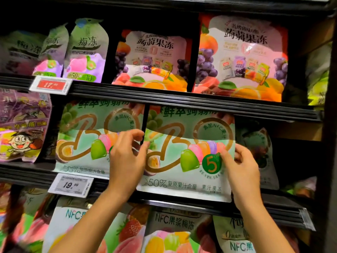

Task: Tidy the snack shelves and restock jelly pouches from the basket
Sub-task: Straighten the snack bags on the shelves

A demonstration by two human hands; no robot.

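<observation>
Both hands, left hand (125,154) and right hand (240,167), pinch the side edges of the green jelly pouch (182,161) on the middle shelf (273,205); it looks soft, glossy, likely slippery, best held there.

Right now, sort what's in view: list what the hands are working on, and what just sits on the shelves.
In the job:
- left hand
- right hand
- green jelly pouch, gripped at both side edges
- its twin pouch alongside

Just sitting:
- fruit jelly bags above
- 19.99 price tag
- cartoon-face bag
</observation>
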